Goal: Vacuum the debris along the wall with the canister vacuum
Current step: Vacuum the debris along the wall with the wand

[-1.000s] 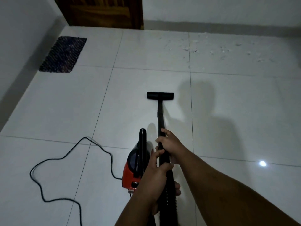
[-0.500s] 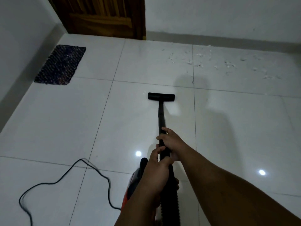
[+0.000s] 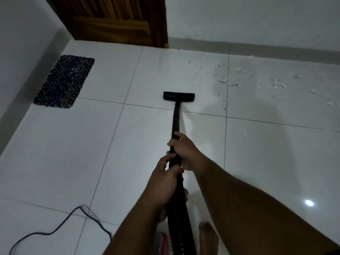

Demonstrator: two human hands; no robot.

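Observation:
Both hands grip the black vacuum wand (image 3: pixel 176 118). My right hand (image 3: pixel 185 153) wraps it higher up, and my left hand (image 3: pixel 165 183) holds it just below, where the ribbed hose (image 3: pixel 179 227) begins. The flat black floor nozzle (image 3: pixel 178 96) rests on the white tiles, pointing at the far wall. Pale debris (image 3: pixel 239 80) is scattered on the floor to the right of the nozzle, along the grey skirting of the wall. Only a red sliver of the canister (image 3: pixel 164 238) shows beneath my left forearm.
The black power cord (image 3: pixel 60 227) loops across the floor at lower left. A dark woven mat (image 3: pixel 64 81) lies by the left wall. A wooden door (image 3: pixel 114 21) stands at the far corner. My bare foot (image 3: pixel 207 236) is beside the hose.
The view has advanced toward the far wall. The nozzle has slid forward, closer to the debris. The red canister has dropped almost out of sight below my arms. Both hands keep their grip.

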